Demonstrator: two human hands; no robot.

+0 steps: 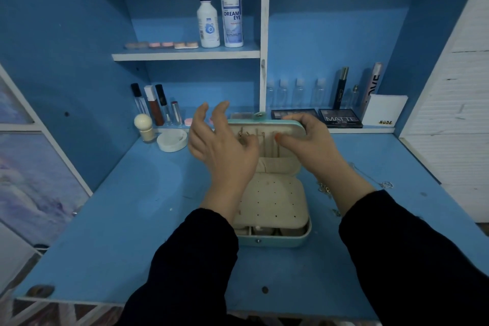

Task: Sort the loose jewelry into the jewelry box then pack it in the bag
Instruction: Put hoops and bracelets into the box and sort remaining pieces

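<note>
A teal jewelry box [275, 242] with a cream lining stands open in the middle of the blue desk. Its lid [264, 127] is upright, and thin chains [257, 138] hang from hooks inside it. My right hand [309, 140] grips the lid's upper right edge, fingers over the top and thumb pressed on the inner face. At the lid's left side my left hand [217, 145] has its fingers spread and its thumb touching the hanging chains. A loose gold chain [324, 189] and a silver necklace [383, 184] lie on the desk right of the box. No bag is in view.
A white round dish [172, 140] and a small brush jar [144, 127] sit left of the lid. Lip products, clear bottles, palettes [340, 118] and a white card line the back ledge. Two lens-solution bottles [231, 13] stand on the upper shelf.
</note>
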